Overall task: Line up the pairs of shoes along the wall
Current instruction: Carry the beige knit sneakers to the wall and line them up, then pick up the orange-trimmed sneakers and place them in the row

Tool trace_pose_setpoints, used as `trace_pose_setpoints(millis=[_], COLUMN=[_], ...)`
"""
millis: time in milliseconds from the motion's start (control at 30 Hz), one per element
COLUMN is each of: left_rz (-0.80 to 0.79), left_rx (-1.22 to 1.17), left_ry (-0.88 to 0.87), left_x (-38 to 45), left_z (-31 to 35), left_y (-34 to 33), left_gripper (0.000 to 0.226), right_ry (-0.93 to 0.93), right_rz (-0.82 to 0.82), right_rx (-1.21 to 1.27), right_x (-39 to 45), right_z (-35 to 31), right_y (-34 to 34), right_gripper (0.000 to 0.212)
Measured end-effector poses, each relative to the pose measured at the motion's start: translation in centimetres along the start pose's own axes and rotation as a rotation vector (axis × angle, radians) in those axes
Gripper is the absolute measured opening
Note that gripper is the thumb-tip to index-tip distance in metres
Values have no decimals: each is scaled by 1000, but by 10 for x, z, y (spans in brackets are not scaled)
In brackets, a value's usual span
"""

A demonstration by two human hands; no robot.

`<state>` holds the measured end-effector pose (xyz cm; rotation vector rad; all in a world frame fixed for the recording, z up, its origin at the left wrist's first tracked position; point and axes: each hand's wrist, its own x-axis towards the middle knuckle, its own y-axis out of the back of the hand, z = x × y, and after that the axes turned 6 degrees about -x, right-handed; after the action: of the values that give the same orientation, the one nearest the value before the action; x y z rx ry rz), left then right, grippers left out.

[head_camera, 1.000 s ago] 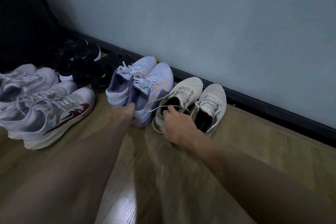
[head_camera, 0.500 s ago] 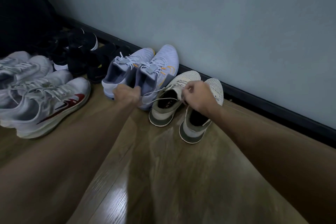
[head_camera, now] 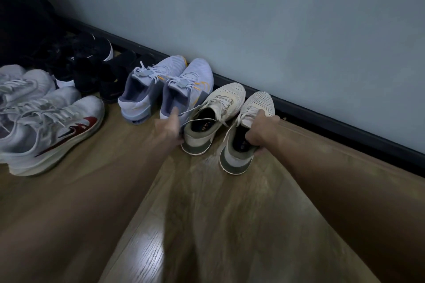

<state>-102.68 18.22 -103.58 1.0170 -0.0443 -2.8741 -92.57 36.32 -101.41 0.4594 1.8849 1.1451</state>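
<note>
Head view: your right hand has shifted from the laces to the collar of the right cream shoe, fingers curled inside and closed on it, toe by the skirting. So the pair is nearly squared up. Your left hand rests half-open at the left cream shoe, beside its heel.

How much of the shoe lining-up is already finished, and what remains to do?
Looks done: the lavender pair stands side by side, toes at the baseboard; the black shoes also sit near it. In hand: the cream pair, the left hand at the left shoe's heel, the right hand gripping the right shoe's collar. Left: the white sneakers lie away from the wall.
</note>
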Motion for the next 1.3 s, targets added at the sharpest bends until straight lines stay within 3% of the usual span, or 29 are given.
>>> trace_pose_setpoints(millis=[167,333,400,500,567,633,700,767,867,967,1100,1300], left_rz=[-86,-153,-12,302,374,343,156,-115,-489,-786,-1035,-1281], left_rx=[-170,-261,-183,140,374,518,511,459,447,498,559,692], left_ry=[168,148,110,-140,-382,-632,-788,-809,-714,-588,-422,-435], left_x=[-29,-38,-41,-53,-71,-87,-102,-120,-157,-203,-288,-451], left_z=[-17,-21,-14,14,29,34,36,32,14,-10,-40,-89], left_y=[-15,-11,-16,-34,-50,-66,-84,-104,-131,-160,-214,-285], left_gripper=[101,77,69,58,53,45,36,30,23,41,61,63], right_ry=[115,207,212,302,352,388,413,424,399,321,260,95], right_rz=[177,107,82,238,298,295,283,275,229,194,217,434], right_rx=[19,15,67,183,274,323,369,453,618,765,948,1011], right_x=[0,-5,-6,-18,-28,-36,-42,-49,-61,-76,-111,-187], right_z=[1,11,19,26,31,40,51,69,109,161,249,408], right_y=[-10,3,12,22,29,35,42,49,58,73,111,174], right_gripper=[49,52,60,67,68,68,66,64,65,66,54,60])
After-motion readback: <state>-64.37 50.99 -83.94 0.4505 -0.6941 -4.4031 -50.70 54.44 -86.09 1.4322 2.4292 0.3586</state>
